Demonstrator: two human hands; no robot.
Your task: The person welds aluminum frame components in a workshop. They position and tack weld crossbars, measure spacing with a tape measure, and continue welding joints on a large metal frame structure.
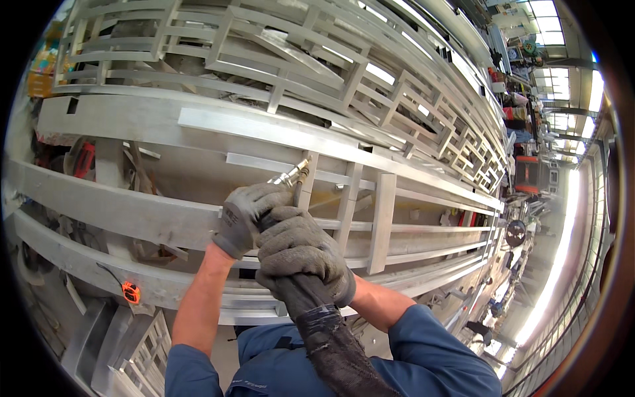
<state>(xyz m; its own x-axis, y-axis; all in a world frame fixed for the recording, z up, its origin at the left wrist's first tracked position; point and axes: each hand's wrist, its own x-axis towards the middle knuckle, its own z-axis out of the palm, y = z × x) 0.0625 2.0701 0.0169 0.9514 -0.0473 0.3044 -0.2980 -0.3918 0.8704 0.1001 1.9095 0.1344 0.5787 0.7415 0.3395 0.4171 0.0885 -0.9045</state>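
Both my hands wear grey work gloves and grip a welding gun, whose silver metal nozzle (pixel 288 176) points up and to the right. My left hand (pixel 246 215) closes round the front part, just behind the nozzle. Below and to the right of it, my right hand (pixel 305 255) wraps the grip, and the fingers hide most of the body. A thick black sheathed cable (pixel 331 351) runs from the right hand down across my front. The tip is at the upper end of a short crossbar (pixel 306 182), by a long metal rail (pixel 264 137); whether it touches cannot be told.
Lattice metal frames (pixel 390 99) lie beyond the rail. Loose flat bars (pixel 381 225) rest across the long rails to the right. An orange tape measure (pixel 131 292) sits on the near left beam (pixel 86 264). Another lattice piece (pixel 149 351) stands lower left.
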